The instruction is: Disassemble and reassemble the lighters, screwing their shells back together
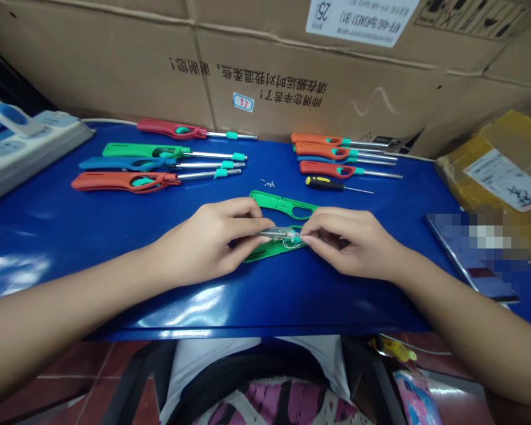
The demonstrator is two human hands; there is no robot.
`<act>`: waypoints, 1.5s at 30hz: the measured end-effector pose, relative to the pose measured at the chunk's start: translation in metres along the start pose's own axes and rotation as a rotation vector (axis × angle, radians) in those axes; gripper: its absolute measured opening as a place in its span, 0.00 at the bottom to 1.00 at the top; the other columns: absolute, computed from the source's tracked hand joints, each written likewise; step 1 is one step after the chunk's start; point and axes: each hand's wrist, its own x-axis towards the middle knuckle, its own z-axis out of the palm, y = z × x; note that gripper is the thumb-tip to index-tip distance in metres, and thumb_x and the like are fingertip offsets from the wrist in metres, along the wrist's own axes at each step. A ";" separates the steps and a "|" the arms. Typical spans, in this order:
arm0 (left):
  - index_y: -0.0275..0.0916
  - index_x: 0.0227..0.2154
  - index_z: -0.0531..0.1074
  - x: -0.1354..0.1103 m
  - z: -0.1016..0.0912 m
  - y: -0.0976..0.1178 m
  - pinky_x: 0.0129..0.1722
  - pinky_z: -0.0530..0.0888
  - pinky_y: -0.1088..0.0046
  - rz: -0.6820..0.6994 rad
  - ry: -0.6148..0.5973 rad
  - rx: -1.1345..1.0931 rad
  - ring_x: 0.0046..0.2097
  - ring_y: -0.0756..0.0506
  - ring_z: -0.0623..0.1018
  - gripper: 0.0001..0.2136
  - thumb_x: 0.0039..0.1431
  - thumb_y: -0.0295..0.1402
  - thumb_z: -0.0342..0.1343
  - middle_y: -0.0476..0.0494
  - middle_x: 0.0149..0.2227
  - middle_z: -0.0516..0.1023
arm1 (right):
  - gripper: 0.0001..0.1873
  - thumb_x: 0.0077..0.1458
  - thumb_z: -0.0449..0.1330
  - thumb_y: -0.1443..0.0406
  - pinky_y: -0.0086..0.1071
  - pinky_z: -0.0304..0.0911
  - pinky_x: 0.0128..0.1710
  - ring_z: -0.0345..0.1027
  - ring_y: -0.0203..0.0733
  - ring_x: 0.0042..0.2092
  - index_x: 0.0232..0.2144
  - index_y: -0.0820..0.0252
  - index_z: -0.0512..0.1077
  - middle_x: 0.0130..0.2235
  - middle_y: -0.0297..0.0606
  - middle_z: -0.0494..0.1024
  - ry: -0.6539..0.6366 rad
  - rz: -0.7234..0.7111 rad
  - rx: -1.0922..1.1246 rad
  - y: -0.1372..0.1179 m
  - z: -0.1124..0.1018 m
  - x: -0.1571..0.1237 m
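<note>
My left hand [216,239] pinches a clear lighter fuel tank [280,234] between thumb and fingers. At the tank's right end, my right hand [351,239] has its thumb and fingertips closed by a small teal piece [296,239] and thin wires; what exactly they grip is hidden. Under the tank lies one green lighter casing half [265,252], partly covered by my hands. The other green casing half [274,203] lies just beyond, its inner side up. A few tiny screws [269,184] are scattered behind it.
Several long-nosed lighters lie at the back left, including a green lighter [144,150], and more, such as an orange lighter [321,150], at right. Near these is a yellow-black screwdriver [325,183]. A cardboard box [137,71] stands behind; a power strip [35,141] and phone [469,260] flank the table.
</note>
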 end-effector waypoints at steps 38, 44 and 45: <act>0.35 0.47 0.79 -0.001 0.009 -0.004 0.40 0.76 0.76 -0.043 -0.015 -0.066 0.39 0.50 0.78 0.10 0.69 0.28 0.54 0.43 0.40 0.78 | 0.06 0.66 0.55 0.70 0.29 0.64 0.35 0.68 0.36 0.35 0.38 0.59 0.72 0.35 0.37 0.76 -0.092 -0.001 -0.023 0.001 0.002 0.000; 0.35 0.48 0.79 0.000 0.009 -0.008 0.41 0.75 0.75 -0.045 0.012 -0.016 0.40 0.50 0.78 0.11 0.69 0.30 0.55 0.43 0.42 0.77 | 0.03 0.62 0.60 0.71 0.25 0.59 0.27 0.62 0.30 0.27 0.37 0.61 0.73 0.31 0.32 0.72 0.026 0.047 -0.009 0.002 0.004 0.001; 0.36 0.49 0.78 0.000 0.008 -0.008 0.41 0.75 0.75 -0.052 0.010 -0.010 0.40 0.49 0.78 0.11 0.69 0.30 0.55 0.42 0.42 0.77 | 0.03 0.62 0.60 0.71 0.25 0.59 0.27 0.62 0.30 0.27 0.37 0.61 0.73 0.32 0.33 0.72 0.043 0.050 -0.008 0.002 0.005 0.001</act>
